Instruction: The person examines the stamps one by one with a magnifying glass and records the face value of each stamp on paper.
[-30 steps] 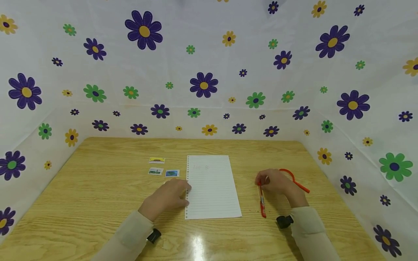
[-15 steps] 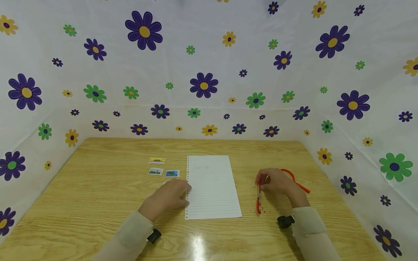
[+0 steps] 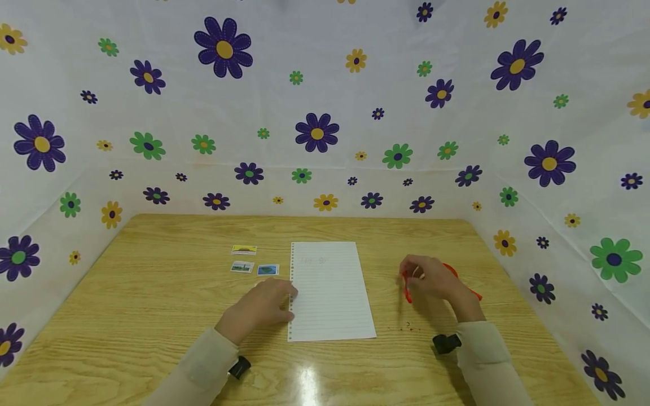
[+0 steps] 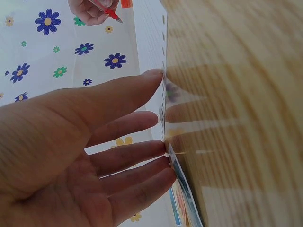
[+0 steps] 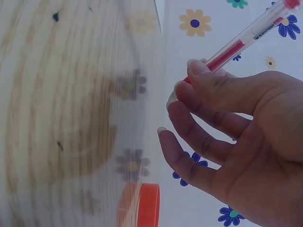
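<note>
Near the right side of the table, my right hand [image 3: 431, 279] pinches a red pen [image 3: 408, 288] with a see-through barrel between thumb and fingertips. The pen is lifted and tilted; its pointed tip shows in the left wrist view, beside its red grip [image 4: 111, 13]. A lined sheet of paper [image 3: 332, 299] with punched holes along its left edge lies in the middle, with faint writing near its top. My left hand [image 3: 261, 307] rests on that holed edge, fingers relaxed and spread, thumb nearer me.
An orange-red magnifying glass [image 3: 451, 270] lies just behind my right hand, partly hidden by it. Left of the paper lie a yellow picture card [image 3: 244, 250] and two bluish cards, one [image 3: 268, 270] close to my left fingers. Small dark specks [image 3: 408, 326] dot the wood.
The pen's near end has swung up off the table and away from me, so it looks shorter in my right hand. My right hand has risen slightly; the left has stayed.
</note>
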A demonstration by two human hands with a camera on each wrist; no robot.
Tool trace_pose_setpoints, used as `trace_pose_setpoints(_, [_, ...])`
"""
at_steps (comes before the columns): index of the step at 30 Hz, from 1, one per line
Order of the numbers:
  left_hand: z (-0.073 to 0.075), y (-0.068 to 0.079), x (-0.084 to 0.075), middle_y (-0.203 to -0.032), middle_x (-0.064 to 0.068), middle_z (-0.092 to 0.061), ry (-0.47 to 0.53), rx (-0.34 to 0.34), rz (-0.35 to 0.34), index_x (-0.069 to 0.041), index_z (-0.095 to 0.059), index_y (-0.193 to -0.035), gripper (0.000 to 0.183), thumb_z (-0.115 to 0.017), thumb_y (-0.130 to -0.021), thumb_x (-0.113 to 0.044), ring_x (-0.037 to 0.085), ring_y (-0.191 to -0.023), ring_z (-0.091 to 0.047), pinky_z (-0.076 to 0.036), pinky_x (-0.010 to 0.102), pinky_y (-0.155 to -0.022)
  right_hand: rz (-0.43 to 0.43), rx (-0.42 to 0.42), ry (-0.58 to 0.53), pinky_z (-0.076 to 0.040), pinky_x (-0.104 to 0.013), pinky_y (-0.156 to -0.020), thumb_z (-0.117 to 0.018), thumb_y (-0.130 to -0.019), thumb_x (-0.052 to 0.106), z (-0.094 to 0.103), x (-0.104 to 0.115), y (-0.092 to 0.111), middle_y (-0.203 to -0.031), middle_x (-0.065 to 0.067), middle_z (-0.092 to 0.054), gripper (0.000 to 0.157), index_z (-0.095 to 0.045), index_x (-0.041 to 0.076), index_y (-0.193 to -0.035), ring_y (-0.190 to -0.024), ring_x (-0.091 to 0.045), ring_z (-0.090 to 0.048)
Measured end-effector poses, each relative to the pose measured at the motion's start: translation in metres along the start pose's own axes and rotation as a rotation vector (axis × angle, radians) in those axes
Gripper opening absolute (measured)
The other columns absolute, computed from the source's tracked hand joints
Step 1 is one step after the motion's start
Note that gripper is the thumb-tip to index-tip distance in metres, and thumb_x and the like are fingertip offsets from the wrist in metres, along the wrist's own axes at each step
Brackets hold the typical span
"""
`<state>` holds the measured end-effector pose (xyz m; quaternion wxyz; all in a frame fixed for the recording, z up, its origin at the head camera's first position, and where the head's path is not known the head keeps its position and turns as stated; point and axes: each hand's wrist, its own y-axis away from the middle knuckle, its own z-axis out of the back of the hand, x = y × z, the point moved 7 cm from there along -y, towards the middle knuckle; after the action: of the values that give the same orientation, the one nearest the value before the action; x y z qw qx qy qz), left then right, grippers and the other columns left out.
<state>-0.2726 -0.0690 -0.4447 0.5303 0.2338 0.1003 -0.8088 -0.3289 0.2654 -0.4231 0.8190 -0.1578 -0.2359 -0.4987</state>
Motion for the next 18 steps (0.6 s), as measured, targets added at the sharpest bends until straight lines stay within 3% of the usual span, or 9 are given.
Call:
trace_pose_setpoints(13, [0.001, 0.0, -0.001, -0.135, 0.018, -0.068, 0.011, -0.001, -0.017, 0.0, -0.071, -0.122, 0.043, -0.086, -0.083, -0.013, 0.038, -0.132, -0.059, -0.047, 0.053, -0.112, 0.101, -0.076, -0.004, -0.058, -0.029, -0.077, -0.067, -0.092, -0.008, 0.003, 0.012, -0.002, -0.093, -0.008, -0.071, 0.015, -0.066, 0.004, -0.101, -0.086, -0.017, -0.064])
trace_pose_setpoints(18, [0.0, 0.0, 0.0, -0.136, 0.017, -0.067, 0.012, -0.003, -0.018, 0.0, -0.071, -0.122, 0.043, -0.085, -0.084, -0.013, 0.038, -0.132, -0.059, -0.048, 0.053, -0.112, 0.096, -0.087, -0.006, -0.057, -0.027, -0.077, -0.069, -0.094, -0.003, 0.003, 0.013, -0.003, -0.094, -0.01, -0.071, 0.01, -0.066, 0.003, -0.102, -0.086, -0.016, -0.063])
